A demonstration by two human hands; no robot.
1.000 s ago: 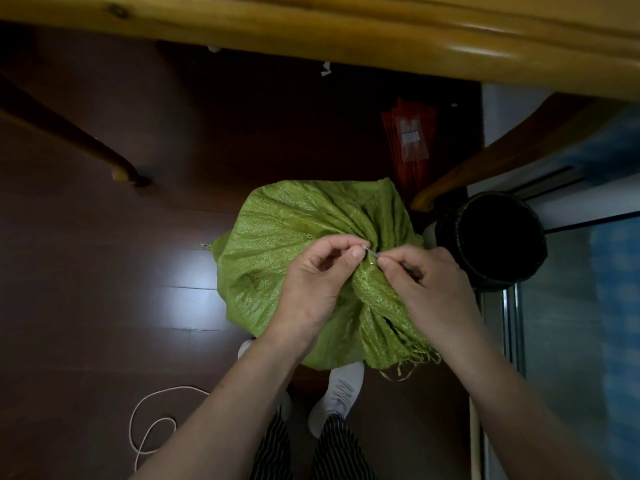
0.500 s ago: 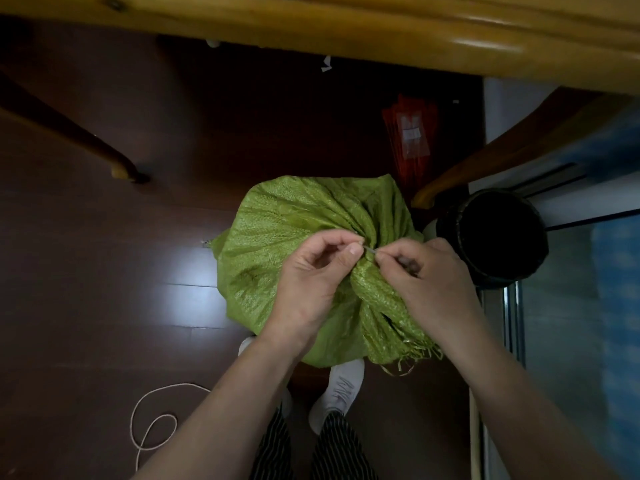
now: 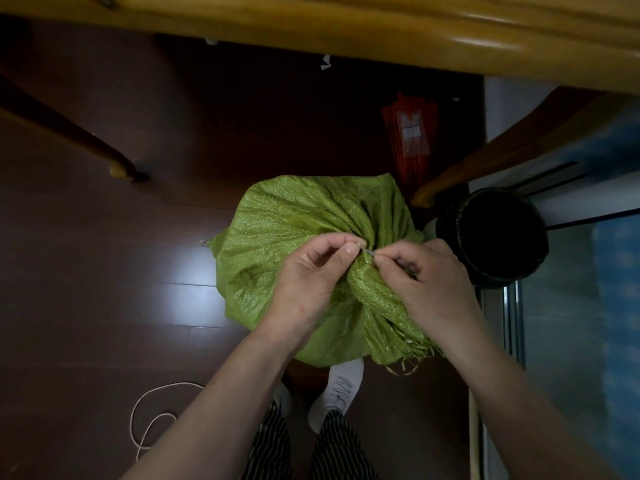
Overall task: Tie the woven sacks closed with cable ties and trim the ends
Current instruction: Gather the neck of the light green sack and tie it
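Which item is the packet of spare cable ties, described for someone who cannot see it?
Start at the green woven sack on the dark wooden floor. Beyond its far right edge lies a flat red plastic packet with a white label, the only red thing there, left of the round black bin.

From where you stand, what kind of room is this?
Probably a room in a home, not a workshop: dark wooden floor, a varnished wooden table overhead, and a black bin beside the green woven sack being tied.
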